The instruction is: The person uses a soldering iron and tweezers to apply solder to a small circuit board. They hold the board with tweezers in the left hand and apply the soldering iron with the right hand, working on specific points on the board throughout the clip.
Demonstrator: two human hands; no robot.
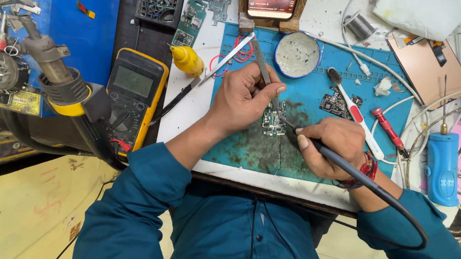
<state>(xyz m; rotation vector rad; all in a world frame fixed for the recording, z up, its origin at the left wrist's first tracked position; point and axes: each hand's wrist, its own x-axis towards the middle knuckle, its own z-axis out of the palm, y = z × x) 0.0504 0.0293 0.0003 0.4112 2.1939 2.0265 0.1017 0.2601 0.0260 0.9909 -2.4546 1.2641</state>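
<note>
Head view: small circuit board [273, 121], light, stiff, fragile, best gripped by its edges, is seen on the blue mat [240, 146] on the bench, tweezers [262, 68] pinched in left hand [243, 96], soldering iron [334, 156] clasped in right hand [332, 148].

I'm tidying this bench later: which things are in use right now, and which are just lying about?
In use: left hand with tweezers; right hand with soldering iron; circuit board.
Lying about: toothbrush, multimeter, yellow bottle, red screwdriver.
</note>
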